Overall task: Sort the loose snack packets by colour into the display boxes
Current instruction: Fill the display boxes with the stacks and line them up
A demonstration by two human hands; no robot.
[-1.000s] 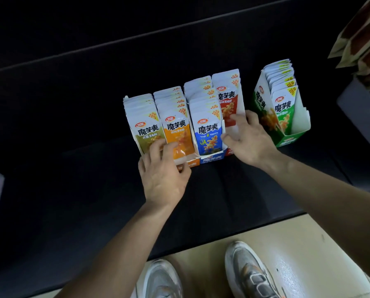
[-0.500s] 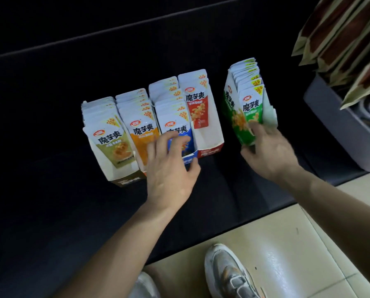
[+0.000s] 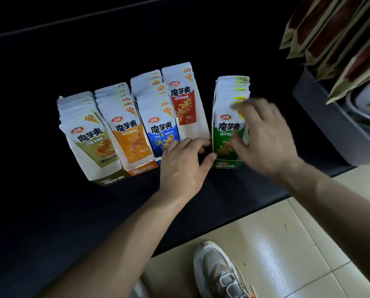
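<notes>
Left of the left hand (image 3: pixel 184 162) stand boxed rows of olive packets (image 3: pixel 93 145), orange packets (image 3: pixel 130 140) and blue packets (image 3: pixel 160 134), each reading 魔芋爽 under a yellow 20% flash. That hand's curled fingers lie on the front of the red box (image 3: pixel 198 127), thumb touching the green box (image 3: pixel 227 164); whether it grips, I cannot tell. The blurred right hand (image 3: pixel 263 138) lies spread-fingered over the green box's right side.

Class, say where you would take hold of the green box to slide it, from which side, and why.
Take the green box by its two side walls, low down, coming from the front. It stands upright with a low-cut front and packets filling it, so a top grip would probably catch only packets.
</notes>
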